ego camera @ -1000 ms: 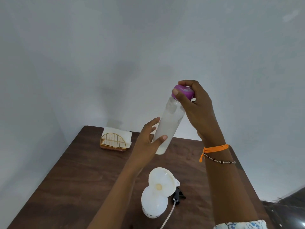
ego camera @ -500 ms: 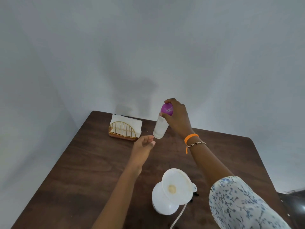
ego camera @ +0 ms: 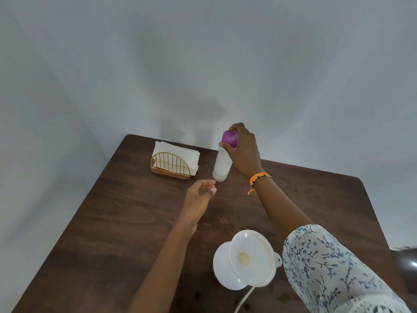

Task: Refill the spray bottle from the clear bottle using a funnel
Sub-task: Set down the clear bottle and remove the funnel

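Observation:
The clear bottle with a purple cap stands upright on the far part of the dark wooden table. My right hand grips its cap from above. My left hand hovers just in front of the bottle's base, fingers loosely curled, holding nothing. Near me, the white spray bottle stands with a white funnel seated in its neck. A thin white tube trails from it toward the front edge.
A gold wire napkin holder with white napkins sits at the far left of the table, close to the clear bottle. A plain grey wall rises right behind the table. A dark object shows at the right edge.
The clear bottle came down from mid-air and now stands on the far part of the table. My left hand let go of its body; my right hand stayed on the cap.

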Tool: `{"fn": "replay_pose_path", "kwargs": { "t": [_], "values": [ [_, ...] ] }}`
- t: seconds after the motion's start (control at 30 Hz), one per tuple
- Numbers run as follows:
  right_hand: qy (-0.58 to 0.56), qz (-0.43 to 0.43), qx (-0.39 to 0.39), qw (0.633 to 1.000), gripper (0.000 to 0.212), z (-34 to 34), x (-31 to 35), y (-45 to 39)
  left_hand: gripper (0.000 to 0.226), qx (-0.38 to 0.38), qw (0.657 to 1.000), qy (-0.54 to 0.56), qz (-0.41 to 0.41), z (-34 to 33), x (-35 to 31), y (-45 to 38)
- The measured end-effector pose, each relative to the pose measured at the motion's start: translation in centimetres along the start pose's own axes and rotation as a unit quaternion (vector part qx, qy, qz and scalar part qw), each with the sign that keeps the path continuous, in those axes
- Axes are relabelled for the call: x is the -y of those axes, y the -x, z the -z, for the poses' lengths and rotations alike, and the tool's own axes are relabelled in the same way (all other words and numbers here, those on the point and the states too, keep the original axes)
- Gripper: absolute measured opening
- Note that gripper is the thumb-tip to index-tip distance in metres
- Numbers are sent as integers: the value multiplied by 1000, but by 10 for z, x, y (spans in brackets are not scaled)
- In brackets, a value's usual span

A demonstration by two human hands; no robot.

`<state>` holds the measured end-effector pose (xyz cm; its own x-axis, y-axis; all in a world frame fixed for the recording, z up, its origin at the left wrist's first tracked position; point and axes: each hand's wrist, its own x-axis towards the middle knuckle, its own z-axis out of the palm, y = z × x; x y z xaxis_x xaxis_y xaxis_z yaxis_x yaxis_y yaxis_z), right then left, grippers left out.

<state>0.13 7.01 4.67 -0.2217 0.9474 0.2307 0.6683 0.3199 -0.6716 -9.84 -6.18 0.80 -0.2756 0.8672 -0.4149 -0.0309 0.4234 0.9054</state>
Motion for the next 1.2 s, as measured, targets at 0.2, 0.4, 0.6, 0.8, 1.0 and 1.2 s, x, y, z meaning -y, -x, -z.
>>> {"fn": "replay_pose_path", "kwargs": {
  "t": [0.2, 0.4, 0.6, 0.8, 1.0, 1.2],
  "values": [
    [25, 31, 0, 999, 45, -1, -2, 2, 18, 11, 1000, -10, 4, -1, 3, 4],
    [16, 46, -32, 998, 39, 27, 9, 19, 18, 32, 999, -5, -17, 1, 7, 21],
    [-128, -33, 40, 990, 10, 76, 33, 73, 19, 66, 997, -11, -40, 2, 9, 49],
    [-162, -65, 105, 979, 12, 94, 32, 141, 22, 107, 991, -27, -78, 5, 16, 76],
    [-167, -123, 68, 976, 17, 91, 17, 194, 41, 139, 984, -50, -102, 5, 27, 93],
    [-157, -158, 7, 975, 31, 76, 6, 234, 47, 198, 973, -64, -96, -4, 58, 99]
  ]
}}
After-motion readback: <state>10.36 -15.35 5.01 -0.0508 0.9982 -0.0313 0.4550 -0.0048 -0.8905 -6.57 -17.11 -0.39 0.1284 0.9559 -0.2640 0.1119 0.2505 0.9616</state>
